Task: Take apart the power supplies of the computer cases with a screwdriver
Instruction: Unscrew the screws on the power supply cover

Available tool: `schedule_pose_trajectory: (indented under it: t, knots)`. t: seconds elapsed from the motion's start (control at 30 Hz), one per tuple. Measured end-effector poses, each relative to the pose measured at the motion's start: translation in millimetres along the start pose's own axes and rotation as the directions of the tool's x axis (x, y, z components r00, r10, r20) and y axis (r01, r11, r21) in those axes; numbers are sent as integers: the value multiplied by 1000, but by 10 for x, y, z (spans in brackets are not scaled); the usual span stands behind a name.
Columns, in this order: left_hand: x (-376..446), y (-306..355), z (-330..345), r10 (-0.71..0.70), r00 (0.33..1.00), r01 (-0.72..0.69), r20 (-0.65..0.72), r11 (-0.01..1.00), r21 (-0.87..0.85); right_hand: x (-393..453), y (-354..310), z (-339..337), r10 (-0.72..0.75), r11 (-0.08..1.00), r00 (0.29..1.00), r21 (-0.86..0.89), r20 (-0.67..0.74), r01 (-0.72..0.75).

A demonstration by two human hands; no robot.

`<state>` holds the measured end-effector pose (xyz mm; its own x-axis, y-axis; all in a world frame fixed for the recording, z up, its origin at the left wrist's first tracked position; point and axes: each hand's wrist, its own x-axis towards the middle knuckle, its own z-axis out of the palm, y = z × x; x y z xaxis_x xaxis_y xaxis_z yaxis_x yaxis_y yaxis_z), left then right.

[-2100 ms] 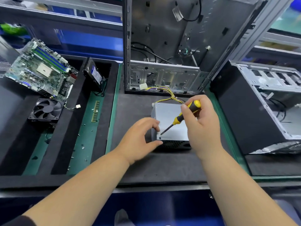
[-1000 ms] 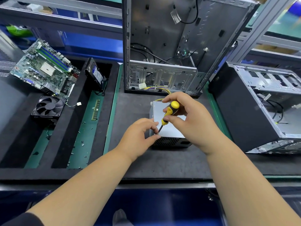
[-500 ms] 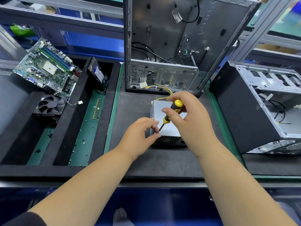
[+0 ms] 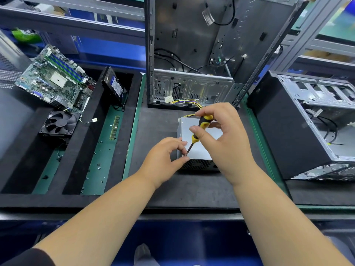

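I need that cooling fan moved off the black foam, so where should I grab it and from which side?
Take the cooling fan by its square black frame, one opposite pair of outer edges, coming from above. It lies flat with the blades facing up, so keep fingers out of the open blade ring. Mind the thin lead with its small white connector trailing off to its right.

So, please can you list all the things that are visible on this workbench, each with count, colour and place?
power supply: 1, silver, mat centre
screwdriver: 1, yellow-black, tip at power supply's near-left corner
open case: 1, grey, upright behind
second case: 1, black-silver, right
motherboard: 1, green, far left
fan: 1, black, below motherboard
hard drive: 1, black, leaning in left tray
memory stick: 1, green, left tray
left hand: steadies power supply corner
right hand: grips screwdriver
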<state>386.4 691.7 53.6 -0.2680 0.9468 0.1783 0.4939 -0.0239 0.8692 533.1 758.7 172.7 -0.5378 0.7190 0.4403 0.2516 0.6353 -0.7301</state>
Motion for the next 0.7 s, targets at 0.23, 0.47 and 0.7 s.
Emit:
schedule_pose_trajectory:
  t: [0.23,0.47,0.7]
  knots:
    - [14,-15,-13,-4,1000,4,11,1000,-13,13,1,9,79,994,997,74,-16,-78]
    - [29,-7,-29,14,1000,-14,11,1000,-24,7,-4,29,2,999,1000,-33,-24,-3]
    - [31,-7,-39,15,1000,-15,18,1000,-25,12,9,22,17,998,1000,-61,-1,-17]
